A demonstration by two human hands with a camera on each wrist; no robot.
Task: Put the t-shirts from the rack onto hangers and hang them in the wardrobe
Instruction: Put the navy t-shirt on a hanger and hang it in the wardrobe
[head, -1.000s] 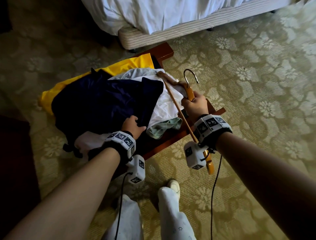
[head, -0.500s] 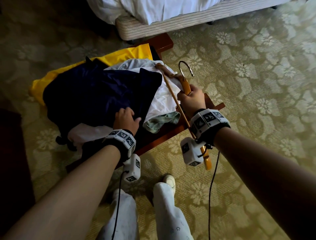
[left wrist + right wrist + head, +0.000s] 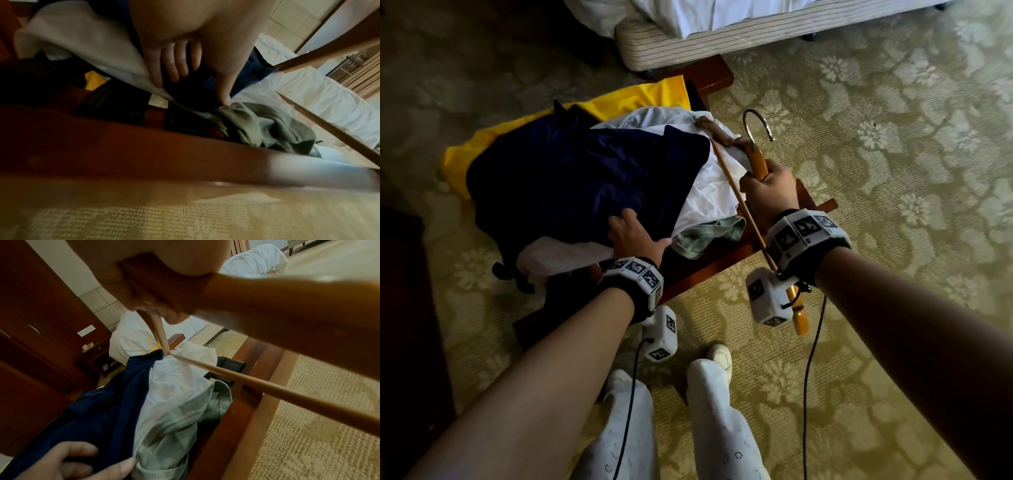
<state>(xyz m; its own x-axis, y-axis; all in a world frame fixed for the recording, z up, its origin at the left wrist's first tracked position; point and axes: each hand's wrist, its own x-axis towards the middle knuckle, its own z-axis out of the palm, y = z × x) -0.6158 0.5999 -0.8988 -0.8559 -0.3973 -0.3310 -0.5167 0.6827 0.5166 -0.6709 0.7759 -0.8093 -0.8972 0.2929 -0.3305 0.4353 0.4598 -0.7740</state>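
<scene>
The job is at the step of getting a shirt onto the hanger. The right hand (image 3: 767, 192) has its fingers wrapped tight around the wooden hanger (image 3: 756, 164), at about 1 o'clock from the feet, with the metal hook poking up past it. The left hand (image 3: 635, 238) lies on the dark blue t-shirt (image 3: 585, 178), fingers bent onto its near edge, thumb out. That shirt sits on top of the pile on the wooden rack (image 3: 722, 253), at 11 o'clock. Next, I think, the left hand must lift the blue shirt free so the hanger can slide inside it
</scene>
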